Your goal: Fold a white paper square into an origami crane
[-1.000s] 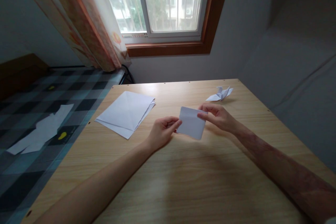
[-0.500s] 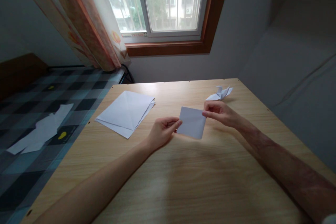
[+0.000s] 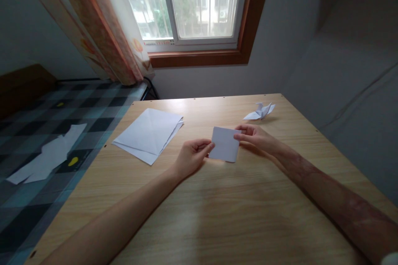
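A small white square of paper (image 3: 224,145) is held just above the wooden table between my two hands. My left hand (image 3: 195,154) pinches its left edge between thumb and fingers. At the upper right corner, my right hand (image 3: 253,136) grips the paper with the thumb on the near face and the fingers behind. A folded white paper crane (image 3: 260,112) stands on the table beyond my right hand. To the left lies a stack of larger white paper sheets (image 3: 149,132), with creases on the top one.
The light wooden table (image 3: 224,215) stretches below the window (image 3: 202,4). On the left is a bed with a checked cover (image 3: 102,99), where white paper strips (image 3: 52,155) lie. A patterned curtain (image 3: 102,20) hangs beside the window; a wall runs along the right.
My right hand has shifted slightly left and down, its fingers now further over the paper's right edge. The left hand has hardly moved. The crane and stack stay put.
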`<state>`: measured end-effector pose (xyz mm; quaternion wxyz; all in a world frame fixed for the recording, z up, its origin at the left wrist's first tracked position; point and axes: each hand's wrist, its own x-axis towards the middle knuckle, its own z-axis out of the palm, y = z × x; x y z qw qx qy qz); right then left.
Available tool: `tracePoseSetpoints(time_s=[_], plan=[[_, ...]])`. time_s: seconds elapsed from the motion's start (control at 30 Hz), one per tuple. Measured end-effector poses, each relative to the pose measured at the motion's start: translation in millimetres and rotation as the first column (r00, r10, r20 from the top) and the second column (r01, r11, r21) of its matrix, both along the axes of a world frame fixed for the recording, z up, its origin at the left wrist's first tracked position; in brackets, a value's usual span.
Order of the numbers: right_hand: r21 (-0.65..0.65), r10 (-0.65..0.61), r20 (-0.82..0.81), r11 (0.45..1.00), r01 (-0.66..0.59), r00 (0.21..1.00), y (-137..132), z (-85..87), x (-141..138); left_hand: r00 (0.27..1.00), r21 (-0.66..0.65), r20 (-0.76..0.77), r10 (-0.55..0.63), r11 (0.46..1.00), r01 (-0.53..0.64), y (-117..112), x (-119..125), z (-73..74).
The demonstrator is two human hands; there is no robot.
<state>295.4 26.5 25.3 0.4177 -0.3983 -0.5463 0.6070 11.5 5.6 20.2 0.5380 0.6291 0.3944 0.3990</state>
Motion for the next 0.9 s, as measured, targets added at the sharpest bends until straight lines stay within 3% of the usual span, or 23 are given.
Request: tracePoseSetpoints(time_s=[0.13,0.43,0.9], plan=[[-0.047,-0.022,-0.060,0.999,0.020,0.998,-2,-3.3,-6,1.000,-0.028,0.022,0.000,1.000,0.001,2,1,-2.3],[0.041,-0.068,0.004,0.997,0.067,0.998,-4,4.4,-11,0.994,-0.138,0.105,-0.014,0.990,0.029,4,2,-2.4],[0.053,0.042,0.006,0.998,-0.042,0.999,-18,6.2,-27,0.990,-0.062,0.082,0.117,0.992,-0.112,7,0,-5.0]])
